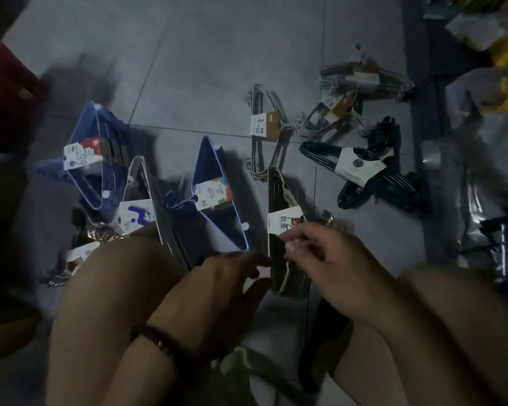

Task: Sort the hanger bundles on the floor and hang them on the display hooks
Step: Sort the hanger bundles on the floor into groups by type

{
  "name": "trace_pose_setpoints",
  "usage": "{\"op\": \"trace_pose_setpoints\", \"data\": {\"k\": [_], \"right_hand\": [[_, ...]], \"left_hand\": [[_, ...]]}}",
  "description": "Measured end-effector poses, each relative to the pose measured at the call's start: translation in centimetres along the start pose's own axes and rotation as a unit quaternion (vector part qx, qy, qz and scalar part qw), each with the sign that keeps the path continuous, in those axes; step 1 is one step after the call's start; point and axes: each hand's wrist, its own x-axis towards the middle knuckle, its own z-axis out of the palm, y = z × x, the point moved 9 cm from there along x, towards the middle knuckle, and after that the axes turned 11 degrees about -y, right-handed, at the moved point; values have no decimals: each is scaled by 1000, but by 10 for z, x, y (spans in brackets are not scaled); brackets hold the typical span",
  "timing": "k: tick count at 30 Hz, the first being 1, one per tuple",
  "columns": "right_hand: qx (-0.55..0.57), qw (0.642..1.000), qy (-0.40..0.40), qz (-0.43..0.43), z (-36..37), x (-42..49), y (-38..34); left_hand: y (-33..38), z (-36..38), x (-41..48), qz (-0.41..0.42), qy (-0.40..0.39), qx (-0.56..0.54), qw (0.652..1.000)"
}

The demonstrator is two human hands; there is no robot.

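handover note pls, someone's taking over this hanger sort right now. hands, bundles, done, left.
Left hand: fingers at the lower end of the dark green bundle; grip unclear, blurred.
Right hand: fingertips pinching at that bundle's white label.
All bundles lie on the tiled floor: blue bundles to the left, grey wire bundles ahead, dark teal bundle to the right.
Done: bundles roughly spread out by type.
Left: finish sorting, hang everything. No display hooks in view.
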Motion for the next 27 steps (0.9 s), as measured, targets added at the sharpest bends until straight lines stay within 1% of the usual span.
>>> {"op": "trace_pose_setpoints", "data": {"k": [3, 5, 7, 8, 10, 11, 13, 15, 16, 17, 19, 21, 24, 27], "right_hand": [[93, 995, 0, 27, -12, 34, 18], [136, 988, -7, 73, -24, 56, 31], [128, 983, -40, 123, -31, 71, 35], [124, 979, -53, 150, -37, 73, 34], [135, 969, -55, 197, -54, 59, 20], [118, 967, -67, 215, -62, 46, 5], [85, 966, -100, 224, -85, 13, -56], [47, 972, -88, 211, -125, -19, -142], [37, 975, -87, 200, -143, -37, -187], [35, 978, -90, 186, -158, -56, -231], [26, 981, -103, 165, -180, -90, -307], [12, 983, -105, 153, -198, -122, -356], [10, 987, -105, 123, -221, -160, -403], [45, 991, -83, 92, -249, -185, -419]], "left_hand": [[-14, -15, 28, -22, -14, -39, 999], [-19, -34, 48, -31, -19, -105, 994], [-15, -65, 53, -24, 25, -177, 984], [-13, -75, 53, -30, 16, -206, 978], [0, -89, 35, -60, -53, -271, 959], [9, -97, 19, -67, -84, -278, 955], [25, -119, -23, -76, -135, -236, 959], [51, -149, -73, -108, -193, -121, 968], [71, -172, -99, -111, -200, -75, 971], [92, -194, -123, -108, -201, -81, 970], [138, -241, -167, -92, -196, -92, 972], [176, -283, -201, -73, -181, -67, 979], [216, -334, -226, -50, -132, -27, 990], [252, -372, -225, -44, -99, -18, 994]]}}
